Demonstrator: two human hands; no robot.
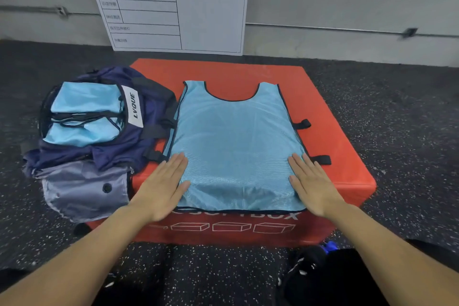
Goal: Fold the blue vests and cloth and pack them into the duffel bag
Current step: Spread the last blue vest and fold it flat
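A light blue mesh vest (236,146) lies spread flat on top of a red foam box (330,112), neck opening toward the wall and lower hem hanging just over the box's near edge. Dark trim runs along its edges, and two short black straps (311,141) stick out from its right side onto the red surface.

The left hand (162,186) lies flat, fingers straight and together, palm down on the vest's lower left corner, gripping nothing. The right hand (311,185) mirrors it on the lower right corner, also flat with straight fingers, pressing the fabric without holding it.

Just left of the vest, partly on the box and partly over its edge, sits a navy duffel bag (104,146) with a white "LVQUE" label. Its top gapes open, and folded light blue fabric (82,117) already lies inside. A grey lining or pocket flap (84,189) hangs at the bag's near end.

The box stands on a dark speckled floor (397,107), and a white chart board (173,5) leans against the wall behind.
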